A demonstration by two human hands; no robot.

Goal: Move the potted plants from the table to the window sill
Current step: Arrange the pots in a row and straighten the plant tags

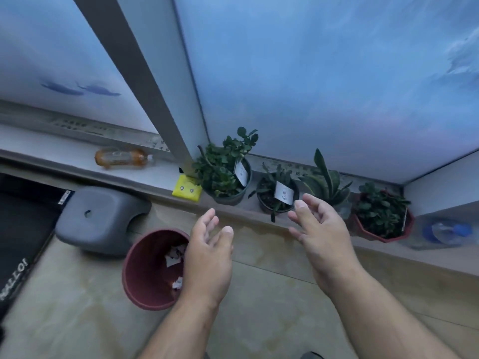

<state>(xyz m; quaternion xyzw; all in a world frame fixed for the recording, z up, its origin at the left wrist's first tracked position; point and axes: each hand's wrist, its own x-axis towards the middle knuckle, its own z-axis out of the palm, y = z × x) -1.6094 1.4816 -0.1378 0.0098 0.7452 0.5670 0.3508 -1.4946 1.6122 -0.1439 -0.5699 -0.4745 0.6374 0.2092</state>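
Several potted plants stand in a row on the window sill (233, 212). A leafy plant in a dark pot (228, 174) is at the left. Beside it is a small black pot with a white tag (276, 195), then a spiky-leaved plant (328, 180), and a leafy plant in a red pot (382, 216) at the right. My left hand (207, 252) and my right hand (320, 229) hover in front of the sill, on either side of the small black pot. Both hands hold nothing, fingers apart. No table is in view.
An orange drink bottle (120, 158) lies on the sill at the left, near a yellow packet (187, 189). A clear bottle with a blue cap (445, 231) lies at the far right. On the floor are a red bin (153, 268), a grey stool (101, 220) and a black mat (18, 229).
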